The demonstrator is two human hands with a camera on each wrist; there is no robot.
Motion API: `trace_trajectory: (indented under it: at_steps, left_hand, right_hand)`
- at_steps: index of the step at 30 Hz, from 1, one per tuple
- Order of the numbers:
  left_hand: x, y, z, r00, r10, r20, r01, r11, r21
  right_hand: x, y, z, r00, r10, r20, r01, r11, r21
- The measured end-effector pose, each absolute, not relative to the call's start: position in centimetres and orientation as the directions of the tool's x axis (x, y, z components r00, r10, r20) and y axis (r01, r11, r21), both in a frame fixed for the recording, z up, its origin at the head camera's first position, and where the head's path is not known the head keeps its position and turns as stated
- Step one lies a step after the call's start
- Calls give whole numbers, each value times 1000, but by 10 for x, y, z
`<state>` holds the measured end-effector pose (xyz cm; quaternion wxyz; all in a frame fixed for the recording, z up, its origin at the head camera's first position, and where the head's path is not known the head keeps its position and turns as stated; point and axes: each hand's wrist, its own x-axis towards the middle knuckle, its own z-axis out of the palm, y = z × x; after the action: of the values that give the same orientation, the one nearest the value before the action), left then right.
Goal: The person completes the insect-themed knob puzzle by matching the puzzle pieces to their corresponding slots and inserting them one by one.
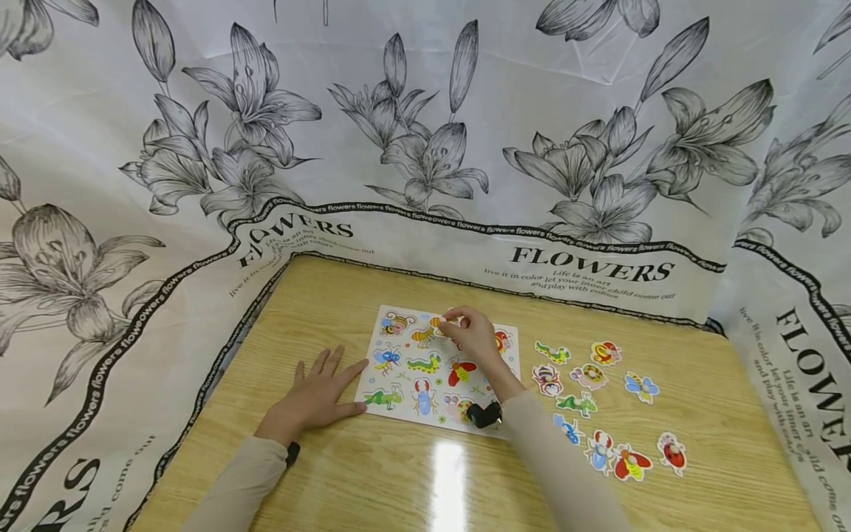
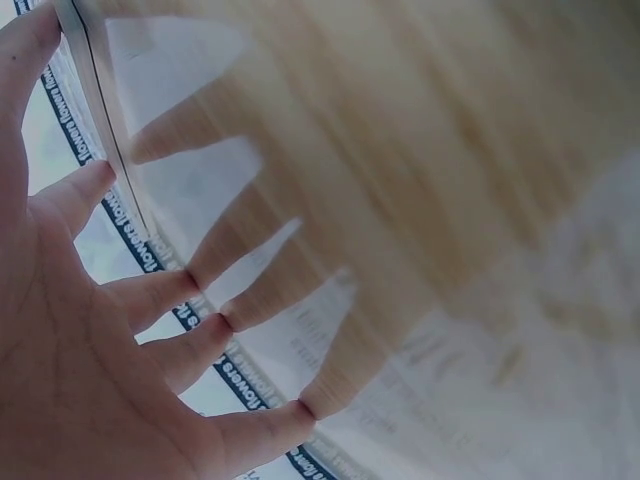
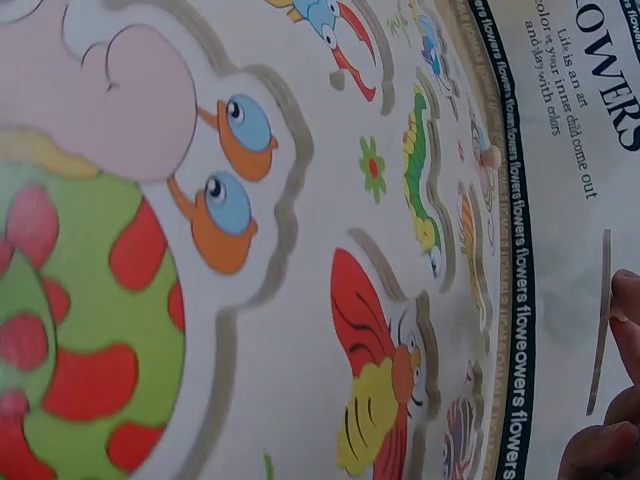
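The cloth (image 1: pixel 505 89) reads "FLOWERS", "Life is an art"; its band (image 1: pixel 495 227), "flowers".

The left grip (image 1: pixel 319 397) spreads palm-down while the right grip (image 1: pixel 474 337) pinches.

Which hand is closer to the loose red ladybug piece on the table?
Right hand: it is over the puzzle board, left of the ladybug piece. The left hand is farther, on the table beside the board's left edge.
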<state>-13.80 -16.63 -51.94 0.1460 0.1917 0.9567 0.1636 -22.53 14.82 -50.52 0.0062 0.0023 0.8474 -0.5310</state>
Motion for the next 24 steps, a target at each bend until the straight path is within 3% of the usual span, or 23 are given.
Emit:
trace_trajectory:
  at_steps: [11,24]
  left_hand:
    - [-138,-169,-522,-883,422,-206,334,872,357]
    - [-136,-169,-519,-885,424,-192,331,863,382]
  right_hand:
    - [-233,126,-520,-995,33,-94,97,546,-832]
    - [-233,111,-527,-996,3,-87,68,648,-758]
